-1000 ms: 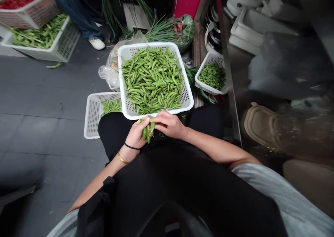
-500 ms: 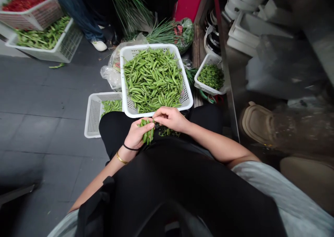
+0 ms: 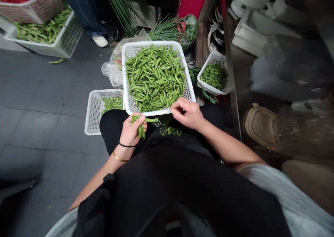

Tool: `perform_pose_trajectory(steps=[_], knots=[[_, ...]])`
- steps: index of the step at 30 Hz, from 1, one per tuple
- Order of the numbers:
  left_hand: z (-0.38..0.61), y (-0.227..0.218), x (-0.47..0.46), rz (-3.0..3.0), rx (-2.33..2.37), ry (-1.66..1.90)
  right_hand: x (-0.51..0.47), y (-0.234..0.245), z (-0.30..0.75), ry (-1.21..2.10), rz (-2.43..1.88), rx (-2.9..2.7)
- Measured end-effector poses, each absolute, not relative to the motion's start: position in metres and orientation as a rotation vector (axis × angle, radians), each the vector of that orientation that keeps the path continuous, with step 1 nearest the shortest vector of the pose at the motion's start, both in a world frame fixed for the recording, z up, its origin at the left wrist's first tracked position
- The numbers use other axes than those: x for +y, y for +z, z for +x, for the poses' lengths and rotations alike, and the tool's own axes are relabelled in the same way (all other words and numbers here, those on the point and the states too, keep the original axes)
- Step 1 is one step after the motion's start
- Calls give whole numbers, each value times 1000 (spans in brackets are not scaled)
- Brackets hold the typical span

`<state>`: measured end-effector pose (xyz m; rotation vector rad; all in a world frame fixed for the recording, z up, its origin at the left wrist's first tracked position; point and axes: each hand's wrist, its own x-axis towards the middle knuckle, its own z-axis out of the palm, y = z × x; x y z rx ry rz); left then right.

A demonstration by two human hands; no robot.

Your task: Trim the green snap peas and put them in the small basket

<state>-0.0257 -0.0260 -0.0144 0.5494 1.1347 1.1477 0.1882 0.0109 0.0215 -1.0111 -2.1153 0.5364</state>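
Note:
My left hand (image 3: pixel 128 131) is closed around several green sugar snap pea pods (image 3: pixel 141 131), and one pod (image 3: pixel 151 120) sticks out to the right from its fingertips. My right hand (image 3: pixel 188 113) is pinched near the front rim of the big white basket. A fine thread, apparently pea string (image 3: pixel 166 112), runs from its fingertips toward the tip of that pod. Just beyond both hands, the white basket (image 3: pixel 193 97) holds a heap of pods (image 3: pixel 156 79). Below them, between my knees, lie green trimmings (image 3: pixel 171 130).
A smaller white basket (image 3: pixel 91 117) with some pods stands by my left knee. Right of the big basket is a basket of leafy greens (image 3: pixel 214 76). A metal edge (image 3: pixel 233 80) runs along my right. Another person's legs (image 3: pixel 85 11) and long green stalks (image 3: pixel 167 31) are ahead.
My hands have moved apart: the right one went rightward and up to the basket rim, the left slightly leftward. One pod now points out from the left fingers.

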Motion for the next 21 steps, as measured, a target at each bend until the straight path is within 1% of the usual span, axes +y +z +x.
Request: perform_pose_trajectory(steps=[4,6,10,13,17,21], knots=[[-29,-8,-30,856,1232,1226,12,30,201,860,-1056,-2214],[-28,-3,-32,991,1259,1192,10,26,193,926,-1029,-2341],[-29,2,-38,1087,1309,1155,7,14,170,879,-916,-2536],[-28,0,-45,1044,1234,1119,7,6,164,829,-937,-2398],[-21,-3,-49,1070,1181,882,6,0,165,682,-1070,-2322],[-18,1,-39,1217,1101,650,5,8,167,653,-1011,-2605]])
